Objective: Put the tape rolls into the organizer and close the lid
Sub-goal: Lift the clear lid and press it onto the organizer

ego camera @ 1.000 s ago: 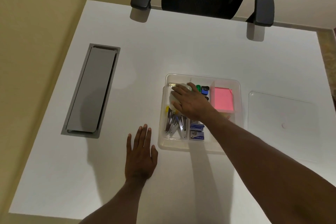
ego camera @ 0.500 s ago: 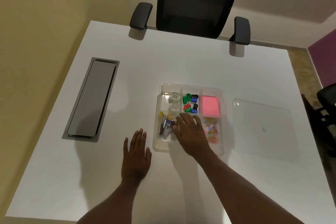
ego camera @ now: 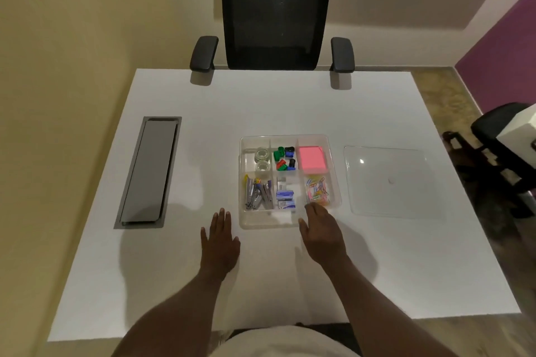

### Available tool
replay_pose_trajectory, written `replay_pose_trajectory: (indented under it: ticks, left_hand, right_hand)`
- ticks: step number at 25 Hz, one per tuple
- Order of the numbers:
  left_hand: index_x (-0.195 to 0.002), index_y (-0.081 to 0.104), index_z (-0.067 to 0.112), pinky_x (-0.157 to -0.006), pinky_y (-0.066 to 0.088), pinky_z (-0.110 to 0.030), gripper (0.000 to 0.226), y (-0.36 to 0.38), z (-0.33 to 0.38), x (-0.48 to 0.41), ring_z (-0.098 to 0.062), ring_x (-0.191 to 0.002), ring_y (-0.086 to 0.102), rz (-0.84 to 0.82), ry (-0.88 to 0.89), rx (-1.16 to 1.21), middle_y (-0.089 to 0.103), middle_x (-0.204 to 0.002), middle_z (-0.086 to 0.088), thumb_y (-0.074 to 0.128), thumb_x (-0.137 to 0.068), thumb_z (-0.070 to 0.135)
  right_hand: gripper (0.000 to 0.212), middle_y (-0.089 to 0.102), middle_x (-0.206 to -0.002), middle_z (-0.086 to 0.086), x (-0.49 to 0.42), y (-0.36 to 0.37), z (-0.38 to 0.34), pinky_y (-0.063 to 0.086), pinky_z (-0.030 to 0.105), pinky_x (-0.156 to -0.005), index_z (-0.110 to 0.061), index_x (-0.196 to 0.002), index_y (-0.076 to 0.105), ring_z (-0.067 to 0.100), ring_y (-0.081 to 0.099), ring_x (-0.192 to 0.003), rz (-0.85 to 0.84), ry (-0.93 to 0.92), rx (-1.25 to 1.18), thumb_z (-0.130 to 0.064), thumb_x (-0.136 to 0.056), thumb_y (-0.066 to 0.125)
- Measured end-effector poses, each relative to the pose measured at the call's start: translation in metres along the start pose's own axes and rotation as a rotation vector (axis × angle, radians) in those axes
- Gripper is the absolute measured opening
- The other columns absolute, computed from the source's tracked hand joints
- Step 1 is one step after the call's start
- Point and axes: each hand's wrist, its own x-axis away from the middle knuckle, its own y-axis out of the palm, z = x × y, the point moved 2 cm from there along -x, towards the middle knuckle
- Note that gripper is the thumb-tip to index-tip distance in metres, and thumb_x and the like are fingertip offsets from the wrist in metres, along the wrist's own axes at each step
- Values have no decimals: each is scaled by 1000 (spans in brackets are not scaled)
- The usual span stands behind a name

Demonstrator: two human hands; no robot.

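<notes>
A clear plastic organizer (ego camera: 333, 153) with several compartments sits in the middle of the white table. Two clear tape rolls (ego camera: 262, 159) lie one behind the other in its far-left compartment. Its clear lid (ego camera: 388, 182) lies flat on the table to the right, apart from the box. My left hand (ego camera: 220, 240) rests flat on the table just left of the organizer's near corner, fingers apart, holding nothing. My right hand (ego camera: 322, 232) hovers at the organizer's near-right edge, fingers loosely spread and empty.
The organizer also holds staplers (ego camera: 256, 193), staple boxes (ego camera: 285, 197), coloured clips (ego camera: 317, 190), small coloured pieces (ego camera: 285, 158) and a pink note pad (ego camera: 312, 157). A grey cable hatch (ego camera: 149, 171) is set into the table at left. A black chair (ego camera: 275, 14) stands beyond the far edge.
My right hand has drawn back from the far-left compartment to the organizer's near-right edge, leaving the tape rolls inside. The view has pulled back. My left hand has stayed flat.
</notes>
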Motion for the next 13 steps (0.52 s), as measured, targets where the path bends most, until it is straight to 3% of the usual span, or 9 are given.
replay_pose_trajectory:
  ticks: [5, 8, 13]
  left_hand:
    - [-169, -11, 12, -136, 0, -54, 76, 3, 10, 19, -26, -167, -15, -44, -28, -10, -20, -178, -8, 36, -112, 29]
    - [-169, -11, 13, -136, 0, -52, 76, -2, 17, 20, -22, -168, -10, -17, -24, 34, -14, -179, -5, 37, -111, 25]
    - [-170, -4, 18, -137, 1, -49, 79, -10, 40, 25, -18, -168, -1, 169, 4, 141, 0, -180, -1, 45, -108, 19]
  right_hand:
    - [53, 48, -153, 12, 12, -5, 15, 37, 38, -117, -9, -150, 44, 27, 45, -142, -119, 142, -93, -37, -104, 45]
    - [55, 43, -157, 7, 7, -12, 21, 34, 35, -119, -14, -152, 39, 24, 41, -143, -106, 147, -116, -40, -104, 43]
    - [55, 38, -159, 7, 2, -23, 41, 32, 35, -121, -15, -153, 37, 23, 39, -145, -125, 133, -135, -39, -104, 44]
